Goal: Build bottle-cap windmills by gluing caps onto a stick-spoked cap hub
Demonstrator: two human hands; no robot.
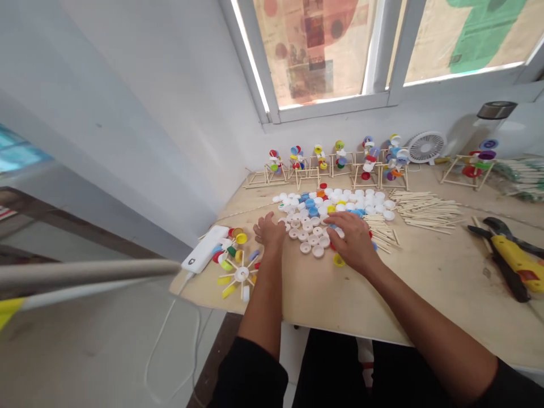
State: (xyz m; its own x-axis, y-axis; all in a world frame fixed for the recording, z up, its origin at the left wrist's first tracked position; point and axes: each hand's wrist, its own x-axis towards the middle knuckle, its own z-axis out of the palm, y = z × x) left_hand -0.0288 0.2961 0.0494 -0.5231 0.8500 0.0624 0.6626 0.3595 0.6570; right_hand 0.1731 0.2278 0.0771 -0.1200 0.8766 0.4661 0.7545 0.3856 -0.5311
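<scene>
A spread of plastic bottle caps (340, 203), mostly white with some blue, red and yellow, lies on a plywood tabletop (425, 294). My left hand (269, 232) rests at the pile's left edge, fingers curled down onto the board; nothing shows in it. My right hand (352, 238) lies palm down over caps at the pile's near side, fingers stretched toward the white caps. A yellow cap (339, 260) peeks out under its wrist. To the left lies a wheel of sticks and caps (238, 274).
A row of stick-and-cap models (335, 161) lines the back edge under the window. A pile of wooden sticks (425, 208) lies right of the caps. A white power bank (205, 249), pliers (501, 249), a yellow glue gun (516, 262) and a small fan (425, 147) are also there.
</scene>
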